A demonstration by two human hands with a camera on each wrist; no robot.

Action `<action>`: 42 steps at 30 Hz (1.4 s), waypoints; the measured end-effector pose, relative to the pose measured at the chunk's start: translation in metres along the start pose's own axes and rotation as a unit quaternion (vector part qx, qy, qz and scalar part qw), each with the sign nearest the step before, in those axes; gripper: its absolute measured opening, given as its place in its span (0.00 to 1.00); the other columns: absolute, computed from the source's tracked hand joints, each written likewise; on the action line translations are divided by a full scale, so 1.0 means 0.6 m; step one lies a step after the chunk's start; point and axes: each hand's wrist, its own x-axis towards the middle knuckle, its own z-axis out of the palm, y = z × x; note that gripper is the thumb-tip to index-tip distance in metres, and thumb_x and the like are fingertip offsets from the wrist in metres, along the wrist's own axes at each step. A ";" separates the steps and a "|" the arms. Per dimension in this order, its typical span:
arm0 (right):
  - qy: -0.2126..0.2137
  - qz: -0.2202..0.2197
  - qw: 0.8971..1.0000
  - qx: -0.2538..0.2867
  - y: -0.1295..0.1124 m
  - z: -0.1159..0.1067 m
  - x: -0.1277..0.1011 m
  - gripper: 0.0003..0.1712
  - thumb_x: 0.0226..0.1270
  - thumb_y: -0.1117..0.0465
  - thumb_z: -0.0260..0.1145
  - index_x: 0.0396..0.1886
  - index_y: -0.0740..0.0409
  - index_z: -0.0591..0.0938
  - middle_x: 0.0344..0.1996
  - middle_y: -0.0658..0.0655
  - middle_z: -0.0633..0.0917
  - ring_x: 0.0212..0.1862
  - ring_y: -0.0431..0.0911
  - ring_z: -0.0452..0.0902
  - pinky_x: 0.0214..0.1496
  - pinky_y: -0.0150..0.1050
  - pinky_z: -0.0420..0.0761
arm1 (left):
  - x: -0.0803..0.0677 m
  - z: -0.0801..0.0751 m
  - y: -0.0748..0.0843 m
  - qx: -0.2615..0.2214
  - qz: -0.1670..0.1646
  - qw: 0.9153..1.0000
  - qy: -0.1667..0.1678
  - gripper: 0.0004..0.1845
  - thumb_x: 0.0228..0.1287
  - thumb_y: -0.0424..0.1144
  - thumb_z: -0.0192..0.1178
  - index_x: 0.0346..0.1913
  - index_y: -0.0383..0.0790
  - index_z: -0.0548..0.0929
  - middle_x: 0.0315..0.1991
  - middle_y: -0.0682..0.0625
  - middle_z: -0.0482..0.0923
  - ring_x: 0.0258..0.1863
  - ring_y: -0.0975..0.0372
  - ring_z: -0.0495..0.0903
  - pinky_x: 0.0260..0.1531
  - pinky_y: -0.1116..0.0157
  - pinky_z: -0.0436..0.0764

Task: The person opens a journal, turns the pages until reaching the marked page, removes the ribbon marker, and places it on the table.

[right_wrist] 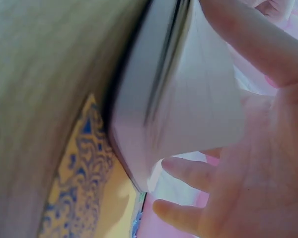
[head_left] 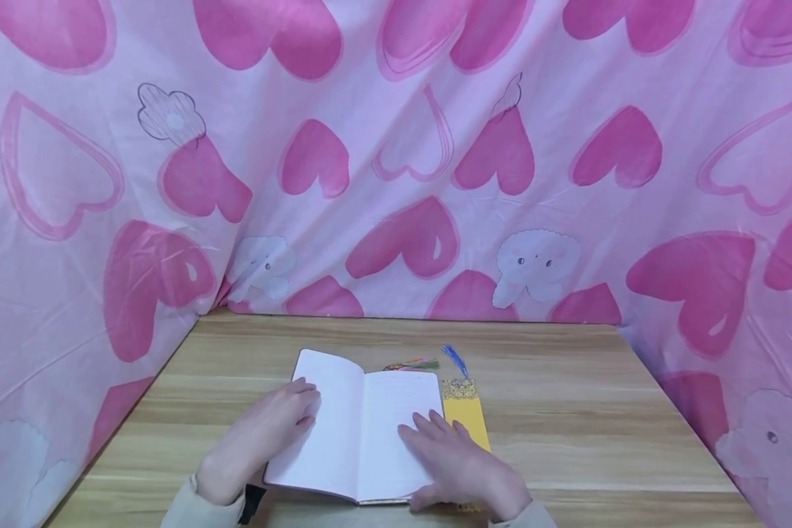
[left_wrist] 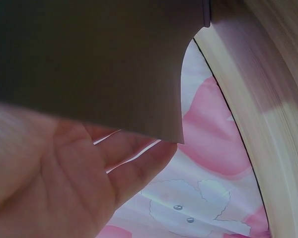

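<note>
Open notebook [head_left: 359, 433] on surface [head_left: 600, 411]; left hand [head_left: 270, 429] and right hand [head_left: 458, 458] rest on it, fingers relaxed, gripping nothing; yellow bookmark [head_left: 465, 411] just beside.

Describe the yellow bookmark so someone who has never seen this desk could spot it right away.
On the wooden table, find the open notebook under both hands. The yellow bookmark lies flat along its right edge, beside the right hand. Its patterned top and blue tassel distinguish it from the red-green tassel behind the notebook.
</note>
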 end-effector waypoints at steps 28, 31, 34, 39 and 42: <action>0.302 -0.016 0.931 0.206 -0.036 -0.006 0.016 0.56 0.57 0.56 0.75 0.78 0.53 0.52 0.76 0.60 0.53 0.75 0.56 0.48 0.71 0.56 0.59 | -0.002 -0.004 -0.001 -0.007 -0.004 1.000 -0.008 0.12 0.55 0.29 0.70 0.43 0.31 0.84 0.48 0.39 0.81 0.56 0.42 0.76 0.54 0.47 0.76; 0.283 -0.001 0.902 0.327 -0.055 -0.003 0.021 0.54 0.60 0.59 0.72 0.78 0.54 0.50 0.75 0.60 0.56 0.72 0.59 0.56 0.67 0.56 0.66 | -0.001 -0.004 0.000 -0.010 -0.001 1.000 -0.003 0.09 0.54 0.29 0.70 0.38 0.31 0.84 0.48 0.38 0.81 0.56 0.41 0.76 0.54 0.46 0.76; 0.255 0.008 0.858 0.446 -0.072 -0.002 0.028 0.52 0.63 0.61 0.69 0.78 0.55 0.48 0.73 0.65 0.58 0.68 0.64 0.61 0.61 0.56 0.75 | 0.000 -0.004 0.000 -0.007 0.004 1.000 0.000 0.06 0.54 0.28 0.70 0.32 0.33 0.82 0.47 0.38 0.81 0.55 0.41 0.77 0.53 0.46 0.77; 0.245 0.025 0.810 0.533 -0.095 -0.003 0.045 0.51 0.63 0.62 0.69 0.78 0.53 0.48 0.68 0.67 0.64 0.64 0.62 0.67 0.55 0.52 0.80 | 0.002 -0.005 0.002 -0.001 0.006 1.000 -0.004 0.08 0.54 0.29 0.70 0.27 0.37 0.79 0.46 0.37 0.81 0.54 0.40 0.77 0.53 0.46 0.77; 0.243 0.028 0.809 0.535 -0.107 -0.001 0.056 0.46 0.62 0.62 0.69 0.76 0.53 0.56 0.66 0.64 0.66 0.63 0.61 0.68 0.54 0.53 0.80 | 0.002 -0.005 0.003 0.004 0.001 1.000 -0.010 0.07 0.54 0.30 0.71 0.29 0.36 0.81 0.47 0.38 0.81 0.55 0.40 0.77 0.53 0.46 0.77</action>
